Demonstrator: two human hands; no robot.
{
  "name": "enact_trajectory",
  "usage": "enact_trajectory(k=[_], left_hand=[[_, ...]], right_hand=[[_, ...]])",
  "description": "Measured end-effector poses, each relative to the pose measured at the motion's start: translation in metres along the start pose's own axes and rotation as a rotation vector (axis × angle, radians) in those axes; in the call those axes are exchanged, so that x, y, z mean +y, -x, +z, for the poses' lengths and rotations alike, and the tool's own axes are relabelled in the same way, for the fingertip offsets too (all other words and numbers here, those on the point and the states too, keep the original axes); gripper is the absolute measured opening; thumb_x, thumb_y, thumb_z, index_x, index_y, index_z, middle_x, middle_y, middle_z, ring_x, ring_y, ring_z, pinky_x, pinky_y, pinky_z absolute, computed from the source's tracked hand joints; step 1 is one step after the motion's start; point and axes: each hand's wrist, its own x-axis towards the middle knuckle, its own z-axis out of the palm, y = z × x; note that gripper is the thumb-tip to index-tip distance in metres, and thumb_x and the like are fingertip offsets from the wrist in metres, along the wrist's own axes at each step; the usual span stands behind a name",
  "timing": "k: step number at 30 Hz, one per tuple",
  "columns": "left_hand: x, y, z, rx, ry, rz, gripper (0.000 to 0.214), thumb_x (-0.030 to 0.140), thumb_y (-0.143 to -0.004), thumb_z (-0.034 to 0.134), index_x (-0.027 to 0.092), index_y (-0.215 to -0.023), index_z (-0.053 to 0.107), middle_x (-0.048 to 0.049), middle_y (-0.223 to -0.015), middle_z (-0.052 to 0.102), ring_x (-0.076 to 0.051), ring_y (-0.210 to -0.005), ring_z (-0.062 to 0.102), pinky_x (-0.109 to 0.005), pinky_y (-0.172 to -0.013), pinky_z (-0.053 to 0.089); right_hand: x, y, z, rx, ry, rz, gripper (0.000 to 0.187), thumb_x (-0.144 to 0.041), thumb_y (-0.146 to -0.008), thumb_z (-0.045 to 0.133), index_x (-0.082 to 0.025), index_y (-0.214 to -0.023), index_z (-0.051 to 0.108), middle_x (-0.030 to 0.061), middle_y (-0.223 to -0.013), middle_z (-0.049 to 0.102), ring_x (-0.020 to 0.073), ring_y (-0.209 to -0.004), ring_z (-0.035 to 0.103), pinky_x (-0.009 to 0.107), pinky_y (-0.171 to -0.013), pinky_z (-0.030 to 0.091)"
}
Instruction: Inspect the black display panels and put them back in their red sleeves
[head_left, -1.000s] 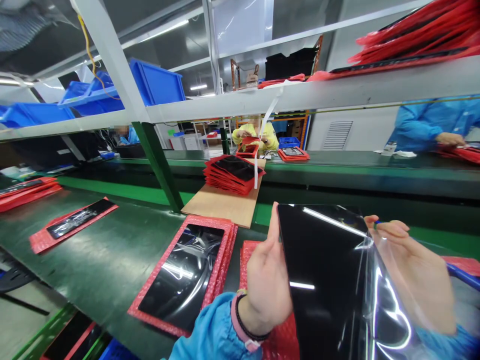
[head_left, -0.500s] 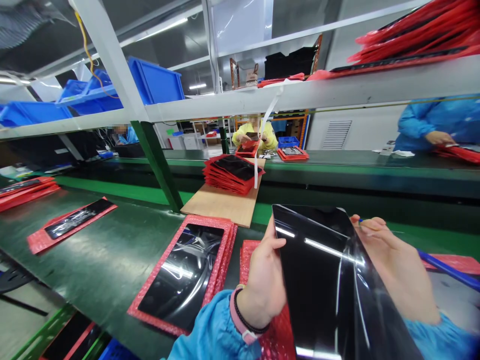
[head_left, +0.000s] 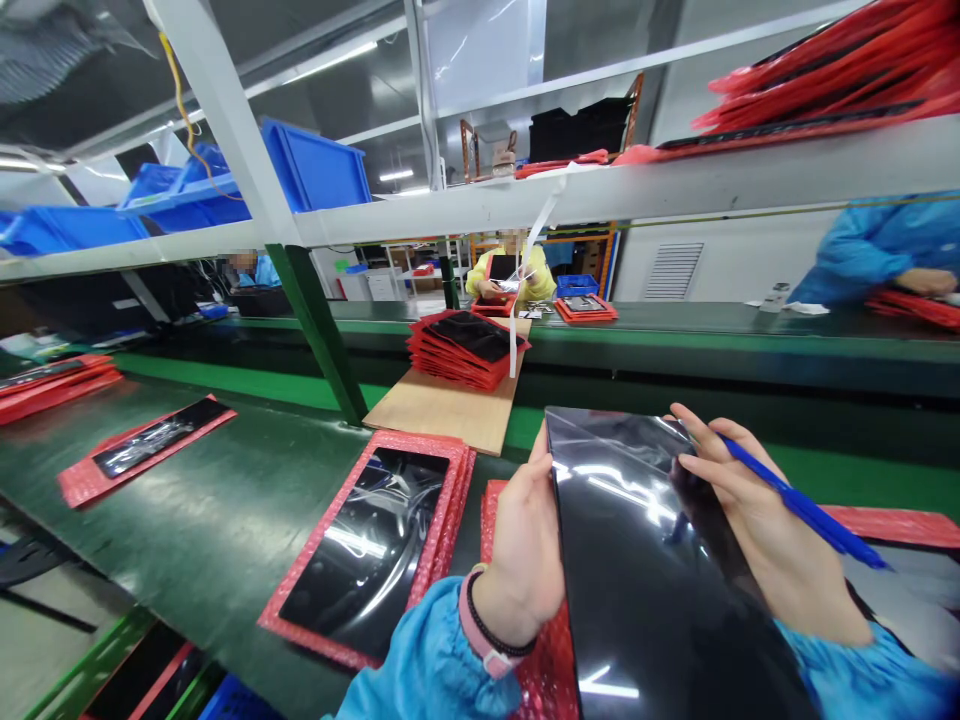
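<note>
My left hand (head_left: 525, 540) is closed on the left edge of a glossy black display panel (head_left: 652, 590), which is tilted up in front of me. At the panel's upper right corner, the fingertips of my right hand (head_left: 780, 540) are pinched. A blue pen (head_left: 795, 495) is tucked in that same hand, pointing away to the right. Wavy reflections run over the panel like a clear film; whether my fingers hold film or the panel edge, I cannot tell. Beneath the panel, red bubble wrap (head_left: 551, 660) is partly hidden.
To the left, another black panel (head_left: 367, 550) lies on pink bubble-wrap sleeves. A smaller wrapped panel (head_left: 161, 440) sits farther left. A stack of red-sleeved panels (head_left: 469, 348) rests on a wooden board (head_left: 435, 410). A green post (head_left: 315, 330) supports the shelf. Co-workers work across the bench.
My right hand has shifted left onto the panel's upper right corner, its fingers curling over it. The blue pen has swung into clearer view. The panel's reflections have changed; my left hand stays put.
</note>
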Motion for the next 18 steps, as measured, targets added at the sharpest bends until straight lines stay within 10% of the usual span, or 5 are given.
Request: enact_trajectory(k=[9,18], left_hand=[[0.001,0.008,0.007,0.039,0.031,0.033,0.039,0.020,-0.082,0.049,0.020,-0.117,0.066,0.0010,-0.135,0.057,-0.017,-0.138,0.033,-0.028,-0.116,0.022],[-0.005,0.010,0.004,0.131,-0.049,-0.005,0.037,0.017,-0.078,0.055,0.022,-0.112,0.068,0.0014,-0.130,0.061,-0.018,-0.138,0.035,-0.030,-0.117,0.021]], right_hand=[[0.002,0.001,0.001,0.137,-0.081,0.010,0.048,-0.014,-0.039,0.086,-0.025,-0.080,0.063,-0.0067,-0.066,0.066,0.0078,-0.068,0.065,0.008,-0.064,0.053],[-0.006,-0.004,0.000,0.179,-0.278,-0.019,0.031,-0.006,-0.050,0.071,-0.023,-0.070,0.054,-0.0084,-0.064,0.052,0.0093,-0.082,0.067,0.013,-0.076,0.055]])
